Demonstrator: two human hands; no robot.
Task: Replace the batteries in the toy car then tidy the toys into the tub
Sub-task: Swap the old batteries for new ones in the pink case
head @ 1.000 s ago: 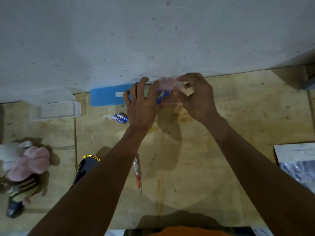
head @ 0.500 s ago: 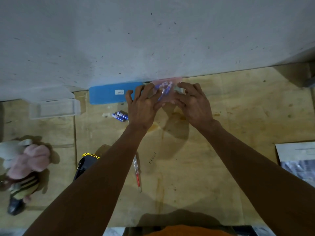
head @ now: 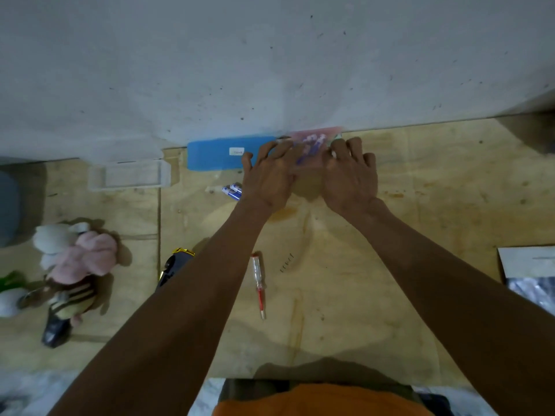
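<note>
From the head view, both hands are reaching out to the far edge of the pale wooden surface (head: 420,205), where it is meeting the grey wall. The left hand (head: 268,175) and the right hand (head: 350,172) are lying side by side, fingers curled down onto a pink see-through packet of blue batteries (head: 312,142); the blur is hiding whether the fingers are pinching it or only pressing on it. The packet is sitting at twelve o'clock from both hands, under their fingertips.

Two loose blue and white batteries (head: 232,190) are lying just beside the left hand, at its nine o'clock. A flat blue plastic lid (head: 216,154) is lying at the left hand's ten o'clock, and a clear rectangular plastic tub (head: 130,175) is standing further out the same way.

The black and yellow toy car (head: 172,268) is peeking out from under the left forearm, at seven o'clock from the left hand and well apart from it. A red and clear screwdriver (head: 258,283) is lying between the forearms. A heap of soft plush toys (head: 69,265) is resting at the surface's left side.
</note>
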